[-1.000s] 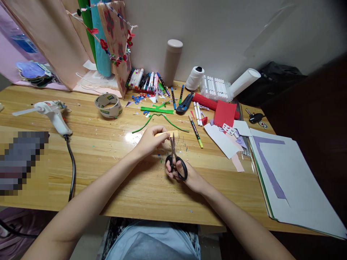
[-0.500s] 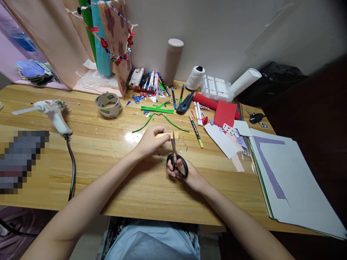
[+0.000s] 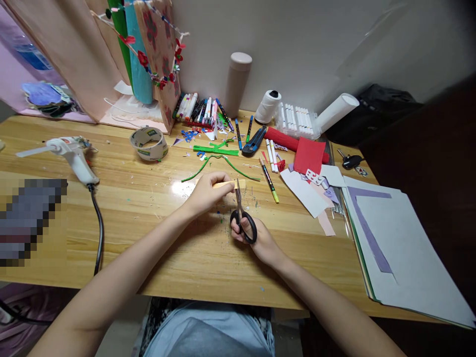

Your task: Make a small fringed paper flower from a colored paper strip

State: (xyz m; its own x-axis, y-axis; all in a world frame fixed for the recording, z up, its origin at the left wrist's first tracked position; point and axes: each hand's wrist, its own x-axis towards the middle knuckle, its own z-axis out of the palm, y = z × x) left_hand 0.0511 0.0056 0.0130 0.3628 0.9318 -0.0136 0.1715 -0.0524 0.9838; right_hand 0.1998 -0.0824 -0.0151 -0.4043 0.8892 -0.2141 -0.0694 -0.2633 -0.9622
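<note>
My left hand (image 3: 212,191) pinches a narrow yellow paper strip (image 3: 241,184) above the middle of the table. Part of the strip is hidden behind the fingers. In my right hand (image 3: 256,238) is a pair of black-handled scissors (image 3: 238,198), its blades pointing away from me. The blade tips are at the strip, just right of my left fingertips. Whether the blades have cut into it I cannot tell. Behind my hands lies a bent green wire (image 3: 219,157), and tiny scraps are scattered under the scissors.
A white glue gun (image 3: 74,158) with a black cord and a tape roll (image 3: 148,144) lie left. Markers (image 3: 201,109), a blue-black utility knife (image 3: 254,141) and a thread spool (image 3: 268,106) stand or lie behind. Paper sheets (image 3: 416,243) are stacked at right.
The scissors' handles have drawn slightly closer together and shifted up a little with my right hand. My left hand stays almost where it was.
</note>
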